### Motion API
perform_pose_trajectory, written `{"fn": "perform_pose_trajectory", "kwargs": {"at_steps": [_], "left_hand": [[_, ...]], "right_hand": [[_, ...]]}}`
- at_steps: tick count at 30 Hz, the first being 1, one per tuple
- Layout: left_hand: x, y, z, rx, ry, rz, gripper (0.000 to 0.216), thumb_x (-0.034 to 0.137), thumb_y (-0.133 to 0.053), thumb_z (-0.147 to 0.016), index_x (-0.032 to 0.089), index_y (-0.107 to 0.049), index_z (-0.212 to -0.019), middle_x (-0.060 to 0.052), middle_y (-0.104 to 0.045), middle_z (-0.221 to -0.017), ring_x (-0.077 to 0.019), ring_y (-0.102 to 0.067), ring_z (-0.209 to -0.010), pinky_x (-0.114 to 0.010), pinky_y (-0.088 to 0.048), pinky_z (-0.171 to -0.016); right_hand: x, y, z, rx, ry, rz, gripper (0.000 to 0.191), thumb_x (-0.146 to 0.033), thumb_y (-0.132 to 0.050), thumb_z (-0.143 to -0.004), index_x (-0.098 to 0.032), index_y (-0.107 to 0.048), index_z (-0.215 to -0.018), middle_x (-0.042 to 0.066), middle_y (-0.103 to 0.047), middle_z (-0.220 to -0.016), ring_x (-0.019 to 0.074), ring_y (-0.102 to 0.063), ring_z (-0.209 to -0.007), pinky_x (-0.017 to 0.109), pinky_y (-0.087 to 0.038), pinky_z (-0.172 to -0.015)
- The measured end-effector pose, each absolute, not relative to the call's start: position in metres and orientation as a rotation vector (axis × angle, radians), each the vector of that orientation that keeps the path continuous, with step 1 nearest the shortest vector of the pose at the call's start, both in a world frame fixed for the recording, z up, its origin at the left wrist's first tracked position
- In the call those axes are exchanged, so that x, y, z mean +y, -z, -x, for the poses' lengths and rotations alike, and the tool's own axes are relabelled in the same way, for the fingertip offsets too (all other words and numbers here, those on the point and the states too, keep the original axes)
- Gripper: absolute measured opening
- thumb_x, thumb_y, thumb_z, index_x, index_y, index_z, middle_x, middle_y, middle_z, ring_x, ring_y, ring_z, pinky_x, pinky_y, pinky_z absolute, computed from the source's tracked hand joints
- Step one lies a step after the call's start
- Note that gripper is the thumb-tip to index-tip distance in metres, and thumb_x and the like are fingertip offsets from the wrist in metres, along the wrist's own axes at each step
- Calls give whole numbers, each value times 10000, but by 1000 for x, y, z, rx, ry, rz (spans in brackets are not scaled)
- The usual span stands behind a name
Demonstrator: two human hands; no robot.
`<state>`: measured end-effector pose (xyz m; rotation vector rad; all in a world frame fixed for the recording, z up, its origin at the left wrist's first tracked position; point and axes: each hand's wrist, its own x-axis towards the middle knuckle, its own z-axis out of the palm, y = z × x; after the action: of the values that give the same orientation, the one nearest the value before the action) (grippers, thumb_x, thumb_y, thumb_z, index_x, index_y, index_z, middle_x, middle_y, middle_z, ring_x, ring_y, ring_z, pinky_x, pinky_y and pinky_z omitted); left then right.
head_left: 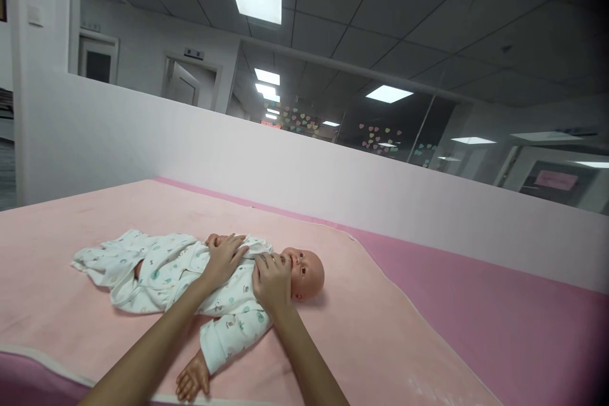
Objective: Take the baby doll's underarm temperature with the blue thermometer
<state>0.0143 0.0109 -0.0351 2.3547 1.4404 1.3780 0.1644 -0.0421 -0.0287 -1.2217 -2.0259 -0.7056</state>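
A bald baby doll (308, 273) lies on its back, its head to the right and its legs to the left. It wears a white baby outfit (164, 269) with small printed figures. My left hand (225, 261) rests across the doll's chest with its fingers spread, close to the doll's far hand (212, 239). At the neckline, just below the doll's chin, my right hand (273, 282) has its fingers curled on the cloth of the outfit; its fingertips are partly hidden. The doll's near arm stretches toward me, and its bare hand (194, 377) pokes out of the sleeve.
Under the doll spreads a pale pink sheet (390, 336) over a darker pink padded surface (476, 304). A low white wall (304, 171) runs behind it, topped by glass with heart stickers (299, 119). An open door (183, 84) stands beyond at the left.
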Motion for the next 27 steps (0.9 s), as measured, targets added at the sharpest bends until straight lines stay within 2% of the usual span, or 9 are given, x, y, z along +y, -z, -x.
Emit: {"fn": "perform_pose_trajectory", "kwargs": {"at_steps": [6,11,19,24,27], "left_hand": [[-6,24,-18,1453,-1459,-2490,250,342,-327,-906,219,-541,-868,-14,-657,-912,-226,-505,-1077,-486,-135,-989],[-12,21,-18,1421,-1473,-2538,247,343,-310,-914,214,-514,-861,11,-655,-843,-174,-586,-848,-466,-130,-1008],[-11,20,-18,1345,-1469,-2574,269,365,-322,-907,223,-546,-862,2,-653,-751,-167,-581,-743,-385,-295,-932],[-11,20,-18,1341,-1500,-2560,258,351,-342,-902,222,-560,-851,-1,-655,-750,-177,-584,-763,-367,-330,-885],[-11,20,-18,1337,-1511,-2554,255,349,-348,-899,222,-563,-849,0,-653,-745,-177,-580,-766,-355,-347,-860]], "right_hand": [[-42,28,-168,-2088,716,1279,173,-203,-441,-819,-213,-614,-820,43,-648,-760,202,-518,-794,415,-240,-919],[-45,29,-164,-2013,620,1202,203,-180,-426,-827,-219,-601,-922,30,-656,-874,188,-529,-870,385,-234,-949],[-40,32,-168,-1930,593,1249,221,-229,-415,-857,-200,-565,-1017,57,-630,-940,208,-518,-871,347,-304,-853],[-38,31,-167,-2037,668,1278,206,-209,-407,-866,-216,-556,-1008,58,-609,-997,211,-494,-962,367,-283,-881],[-38,32,-166,-2028,654,1294,179,-202,-404,-869,-202,-565,-947,56,-621,-961,206,-496,-961,370,-271,-901]]}}
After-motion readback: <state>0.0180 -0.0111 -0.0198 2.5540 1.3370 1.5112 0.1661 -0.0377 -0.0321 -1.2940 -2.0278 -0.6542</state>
